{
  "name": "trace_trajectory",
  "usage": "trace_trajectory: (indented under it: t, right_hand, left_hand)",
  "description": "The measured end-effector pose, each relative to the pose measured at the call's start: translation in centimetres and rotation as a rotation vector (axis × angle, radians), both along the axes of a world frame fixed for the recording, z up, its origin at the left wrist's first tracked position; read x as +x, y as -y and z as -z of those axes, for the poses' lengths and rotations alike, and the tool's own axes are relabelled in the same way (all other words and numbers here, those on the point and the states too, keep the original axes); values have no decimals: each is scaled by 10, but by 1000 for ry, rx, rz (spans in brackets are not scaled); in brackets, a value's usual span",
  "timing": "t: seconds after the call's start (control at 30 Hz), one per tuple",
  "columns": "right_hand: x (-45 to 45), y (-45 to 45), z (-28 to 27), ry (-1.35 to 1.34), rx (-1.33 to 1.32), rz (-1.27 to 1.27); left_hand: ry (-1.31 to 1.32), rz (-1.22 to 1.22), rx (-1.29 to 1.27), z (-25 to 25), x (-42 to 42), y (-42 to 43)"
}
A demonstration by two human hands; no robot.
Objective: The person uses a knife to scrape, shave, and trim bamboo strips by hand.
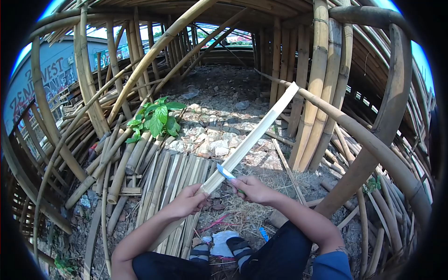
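Two bare hands work at one pale bamboo strip point(254, 135), which slants up and away to the right from between the knees. The left hand point(189, 200) is closed around the strip near its lower part, thumb on top. The right hand point(253, 189) grips a knife point(225, 171), its fingers wrapped about the green handle, with the blade lying across the strip just above the left hand. At its far end the strip overlaps a long bamboo pole point(345, 119); whether they touch, I cannot tell. Split bamboo slats point(170, 179) lie side by side on the ground, left of the strip. Beyond them a leafy green plant point(158, 117) stands beside pale stones point(212, 140). Between the sandals point(240, 247) lies a white sheet point(223, 242), with pink string point(217, 222) just beyond it and a small blue object point(263, 234) to the right.
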State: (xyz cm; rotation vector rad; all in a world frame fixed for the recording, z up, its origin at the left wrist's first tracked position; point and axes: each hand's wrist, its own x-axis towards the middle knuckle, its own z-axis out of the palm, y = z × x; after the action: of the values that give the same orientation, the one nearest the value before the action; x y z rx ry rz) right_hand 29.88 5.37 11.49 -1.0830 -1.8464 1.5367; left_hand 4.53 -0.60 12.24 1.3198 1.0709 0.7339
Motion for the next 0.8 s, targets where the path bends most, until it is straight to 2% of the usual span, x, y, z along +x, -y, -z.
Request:
trace_trajectory:
  t: [0.13, 0.2, 0.43, 0.57, 0.63, 0.8]
  right_hand:
    - [-27, 17, 1, 76, 15, -55]
    - [-32, 12, 11, -44, 142, -75]
    - [-37, 17, 12, -63, 136, -197]
    - [-31, 10, 10, -151, 65, -169]
    - [-26, 5, 9, -54, 148, -112]
    - [-18, -2, 9, -44, 144, -75]
  left_hand:
    - [64, 4, -6, -4, 1, 2]
    - [55, -4, -9, -6, 0, 5]
    - [59, -12, -16, -12, -2, 8]
    - [67, -18, 14, -13, -1, 9]
    - [58, -20, 12, -14, 0, 9]
    - [36, -18, 20, -8, -4, 6]
